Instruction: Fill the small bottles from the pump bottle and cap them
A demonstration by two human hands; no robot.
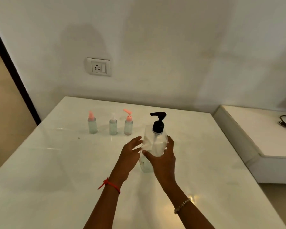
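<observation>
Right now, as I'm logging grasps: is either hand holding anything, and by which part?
The right hand grips the pump bottle round the middle of its clear body. The left hand is open beside it, holding nothing.

Three small bottles [113, 128] stand in a row on the table [56, 162], left of and farther than the pump bottle [155, 142]

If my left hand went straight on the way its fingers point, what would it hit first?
The clear plastic pump bottle with the black pump head, which the right hand grips. The straight fingers of the left hand point at its side and look nearly touching it, though depth is unclear.
</observation>
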